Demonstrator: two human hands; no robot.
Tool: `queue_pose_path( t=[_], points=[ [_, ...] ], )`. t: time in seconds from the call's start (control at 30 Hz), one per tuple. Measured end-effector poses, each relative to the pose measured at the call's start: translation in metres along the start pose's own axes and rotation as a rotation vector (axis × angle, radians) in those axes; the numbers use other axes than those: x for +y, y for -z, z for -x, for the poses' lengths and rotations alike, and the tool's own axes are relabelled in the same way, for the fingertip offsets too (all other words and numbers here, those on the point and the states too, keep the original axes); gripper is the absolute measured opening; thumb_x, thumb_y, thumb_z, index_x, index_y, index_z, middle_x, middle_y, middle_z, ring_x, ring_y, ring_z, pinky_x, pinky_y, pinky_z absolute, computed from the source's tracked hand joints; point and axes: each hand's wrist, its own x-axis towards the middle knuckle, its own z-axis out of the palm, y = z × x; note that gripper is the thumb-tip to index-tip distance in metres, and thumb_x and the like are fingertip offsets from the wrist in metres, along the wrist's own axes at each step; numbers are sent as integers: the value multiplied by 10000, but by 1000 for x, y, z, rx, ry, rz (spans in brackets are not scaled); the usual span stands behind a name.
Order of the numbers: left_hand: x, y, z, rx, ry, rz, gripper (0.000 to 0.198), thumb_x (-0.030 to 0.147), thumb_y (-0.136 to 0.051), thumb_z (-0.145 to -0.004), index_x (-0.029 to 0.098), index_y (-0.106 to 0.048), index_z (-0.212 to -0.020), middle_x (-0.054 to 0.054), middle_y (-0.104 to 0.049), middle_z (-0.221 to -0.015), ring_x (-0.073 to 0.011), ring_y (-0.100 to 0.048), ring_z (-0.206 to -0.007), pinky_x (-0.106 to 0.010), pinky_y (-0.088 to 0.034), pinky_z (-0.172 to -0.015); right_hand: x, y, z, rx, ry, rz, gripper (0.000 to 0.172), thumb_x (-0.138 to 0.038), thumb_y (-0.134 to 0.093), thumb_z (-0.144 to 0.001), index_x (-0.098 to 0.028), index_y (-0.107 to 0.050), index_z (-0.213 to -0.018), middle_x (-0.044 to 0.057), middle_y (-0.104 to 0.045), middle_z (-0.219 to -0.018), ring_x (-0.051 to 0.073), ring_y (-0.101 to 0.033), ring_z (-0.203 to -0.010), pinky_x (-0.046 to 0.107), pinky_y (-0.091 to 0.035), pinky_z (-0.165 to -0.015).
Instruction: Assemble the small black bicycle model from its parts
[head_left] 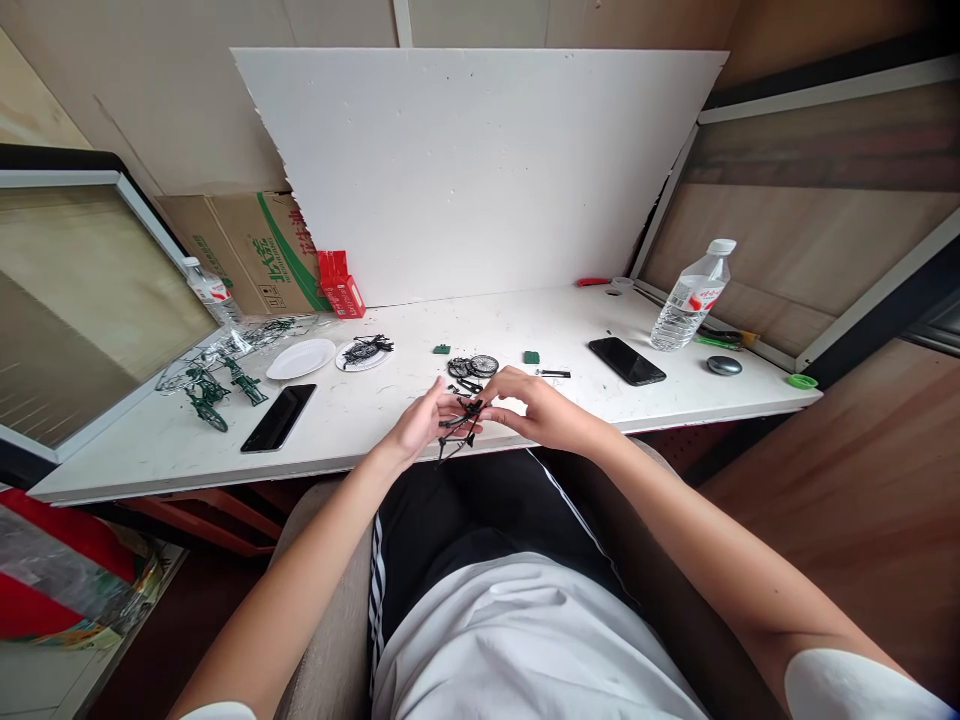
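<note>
A thin black model bicycle frame [459,422] is held between my two hands at the front edge of the table. My left hand [420,425] supports it from the left, its fingers running behind the frame. From the right, my right hand [529,405] pinches the frame's upper right part between thumb and fingertips. Exactly what sits in that pinch is partly hidden. Just beyond my hands lie small black spoked wheels [482,367] and other small black parts. A green piece [442,349] and another green piece [532,357] lie farther back, near a small black bar [553,374].
On the left are green model bicycles [206,395], a phone [279,418], a white plate [301,358] and a smaller plate [343,357] with black parts. A second phone [627,360], a water bottle [691,297] and a round silver object [724,366] stand right. A white board [487,170] rises behind.
</note>
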Motion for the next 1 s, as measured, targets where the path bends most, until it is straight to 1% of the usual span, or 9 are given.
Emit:
queue_pose_path(
  t=[0.1, 0.17, 0.3, 0.4, 0.6, 0.7, 0.77, 0.87, 1.0],
  points=[
    [9, 2, 1, 3, -55, 69, 845, 880, -513, -905, 111, -817, -1082, -187, -814, -1089, -340, -777, -1014, -428, -560, -947, 3, 0, -1, 64, -48, 6, 179, -382, -652, -1059, -232, -732, -1113, 76, -751, -1059, 239, -665, -1031, 387, -539, -919],
    [14, 0, 4, 1, -123, 76, 800, 837, -558, -917, 112, -815, -1139, -194, -805, -1155, -344, -775, -1047, -434, -566, -954, 4, -2, -1, 106, -89, 5, 186, -393, -652, -1056, -235, -741, -1096, 73, -755, -1060, 233, -672, -1018, 375, -545, -894],
    [18, -13, 12, 29, -230, -23, 530, 568, -836, -866, 138, -805, -1175, -158, -804, -1181, -313, -781, -1047, -437, -561, -1006, 7, -4, -1, 141, -146, -18, 212, -413, -644, -1056, -240, -765, -1066, 64, -773, -1052, 225, -682, -977, 375, -547, -866],
    [16, -22, 15, 112, -284, -62, 457, 460, -926, -795, 150, -816, -1113, -120, -817, -1085, -286, -790, -981, -445, -579, -1002, 7, -5, 0, 147, -176, -43, 219, -426, -657, -1045, -243, -778, -1046, 55, -781, -1048, 221, -687, -966, 369, -549, -851],
    [9, -25, 10, 208, -336, -97, 426, 490, -928, -780, 150, -831, -1017, -111, -822, -1033, -271, -786, -942, -445, -597, -981, 10, -16, -1, 161, -221, -102, 313, -513, -625, -1055, -241, -774, -1010, 56, -780, -1029, 230, -702, -971, 361, -547, -836],
    [7, -17, 4, 245, -340, -91, 434, 497, -933, -768, 149, -832, -1005, -109, -824, -1000, -262, -779, -928, -434, -595, -972, 25, -29, 1, 252, -290, -129, 417, -550, -477, -1114, -231, -745, -1116, 74, -770, -1067, 245, -707, -1014, 380, -550, -863],
    [5, -9, 0, 284, -326, -91, 437, 505, -930, -768, 144, -828, -991, -108, -820, -956, -258, -775, -922, -420, -589, -958, 39, -38, 5, 278, -295, -43, 471, -531, -379, -1143, -226, -738, -1126, 89, -761, -1064, 261, -689, -1047, 434, -540, -960],
    [2, 5, -6, 334, -295, -84, 445, 515, -928, -766, 139, -814, -974, -111, -812, -935, -256, -773, -920, -396, -571, -927, 58, -47, 13, 157, -193, 216, 381, -502, -493, -1106, -232, -726, -1241, 130, -719, -1252, 320, -609, -1213, 516, -486, -1091],
    [-2, 18, -10, 331, -282, -66, 445, 525, -910, -785, 138, -800, -977, -115, -806, -988, -238, -763, -907, -367, -544, -897, 68, -51, 21, 26, -160, 425, 392, -484, -526, -1085, -259, -706, -1350, 161, -573, -1497, 376, -491, -1381, 577, -450, -1147]
  ],
)
